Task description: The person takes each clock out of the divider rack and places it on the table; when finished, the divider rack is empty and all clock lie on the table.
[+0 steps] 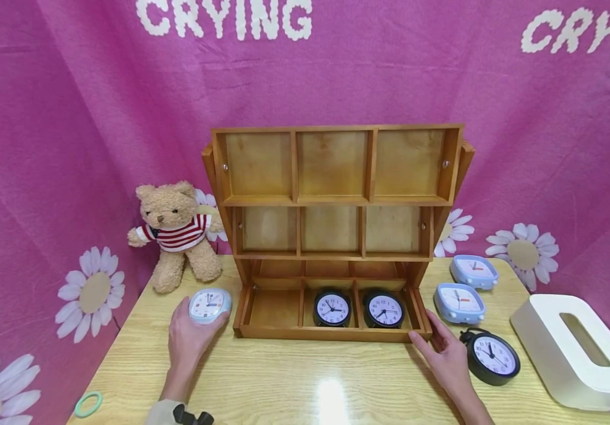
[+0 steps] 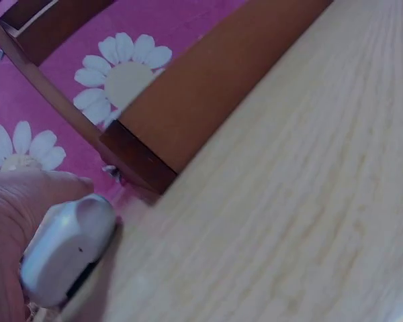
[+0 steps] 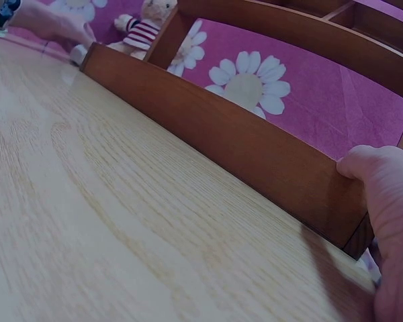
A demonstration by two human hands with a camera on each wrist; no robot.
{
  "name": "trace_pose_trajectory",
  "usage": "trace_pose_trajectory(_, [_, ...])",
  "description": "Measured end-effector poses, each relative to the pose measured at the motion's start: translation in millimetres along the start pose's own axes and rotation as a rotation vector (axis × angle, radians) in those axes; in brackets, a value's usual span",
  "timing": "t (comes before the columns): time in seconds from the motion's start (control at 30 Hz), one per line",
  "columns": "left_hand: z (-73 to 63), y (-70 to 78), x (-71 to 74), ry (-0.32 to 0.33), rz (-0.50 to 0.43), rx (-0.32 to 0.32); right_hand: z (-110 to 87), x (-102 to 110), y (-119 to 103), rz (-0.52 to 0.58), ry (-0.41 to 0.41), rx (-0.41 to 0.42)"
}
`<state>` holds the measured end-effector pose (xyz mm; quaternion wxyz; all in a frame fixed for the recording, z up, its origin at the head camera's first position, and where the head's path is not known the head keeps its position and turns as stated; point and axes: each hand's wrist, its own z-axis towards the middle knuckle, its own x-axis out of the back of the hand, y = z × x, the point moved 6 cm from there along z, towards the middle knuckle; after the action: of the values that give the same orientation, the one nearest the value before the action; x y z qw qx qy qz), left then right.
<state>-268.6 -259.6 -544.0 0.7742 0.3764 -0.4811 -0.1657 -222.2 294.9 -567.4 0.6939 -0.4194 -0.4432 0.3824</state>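
Note:
On the left of the table, my left hand (image 1: 190, 333) grips a small pale blue alarm clock (image 1: 210, 305), thumb and fingers around its sides. The clock's pale side (image 2: 70, 248) shows in the left wrist view. A tiered wooden shelf (image 1: 331, 333) with compartments stands in the middle. At its front right corner my right hand (image 1: 447, 354) holds the frame, the thumb on the front board (image 3: 235, 151) and the fingers along the outer side. Two black round alarm clocks, one (image 1: 332, 309) in the bottom middle compartment and one (image 1: 384, 310) in the bottom right, face up.
Right of the shelf lie two blue alarm clocks, a rear one (image 1: 473, 271) and a nearer one (image 1: 459, 303), plus a black alarm clock (image 1: 492, 356). A white tissue box (image 1: 576, 354) stands at far right. A teddy bear (image 1: 174, 236) sits back left; a green ring (image 1: 88, 404) lies front left.

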Motion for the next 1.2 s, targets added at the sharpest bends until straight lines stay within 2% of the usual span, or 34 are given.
trace_pose_trajectory(0.2, [-2.5, 17.2, 10.8, 0.029, -0.061, -0.018, -3.2, -0.1, 4.2, -0.002, 0.007, -0.022])
trace_pose_trajectory(0.37, [-8.5, 37.1, 14.4, 0.07, -0.147, -0.118, -4.8, -0.2, 4.6, -0.012, 0.01, -0.027])
trace_pose_trajectory(0.53, [-16.7, 58.5, 12.2, 0.067, -0.201, -0.191, -1.8, -0.4, 1.3, 0.024, 0.014, 0.012])
trace_pose_trajectory(0.77, [-28.5, 84.3, -0.7, -0.028, -0.205, -0.234, -0.2, 0.1, 1.2, 0.011, 0.011, 0.008])
trace_pose_trajectory(0.97, [-40.7, 104.0, -21.4, -0.135, -0.182, -0.284, -0.5, 0.0, 2.1, 0.046, 0.019, 0.021])
trace_pose_trajectory(1.2, [-48.3, 118.3, -46.0, -0.242, -0.181, -0.292, -0.5, -0.9, 0.2, 0.062, 0.014, 0.035])
